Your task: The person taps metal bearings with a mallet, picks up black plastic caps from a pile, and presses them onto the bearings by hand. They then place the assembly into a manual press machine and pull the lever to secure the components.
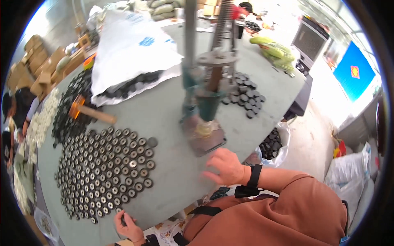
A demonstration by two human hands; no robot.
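My left hand (129, 228) is at the table's near edge, beside the lower end of a wide spread of black round parts with metal centres (102, 164). Its fingers are closed on what looks like one small black round part (123, 220). My right hand (225, 167), a band on its wrist, hovers just in front of the press base plate (207, 144). Its fingers are bent and smeared by motion, so whether they hold anything is unclear. The green bench press (210, 102) has a spring-loaded column, and a yellowish seat (205, 129) sits under its head.
Plain black discs (248, 98) lie right of the press. An orange-headed mallet (94, 112) rests by a dark heap and a white sack (135, 53). Yellow-green gloves (273, 53) lie at the far right. A bag of black parts (273, 143) stands beside the table.
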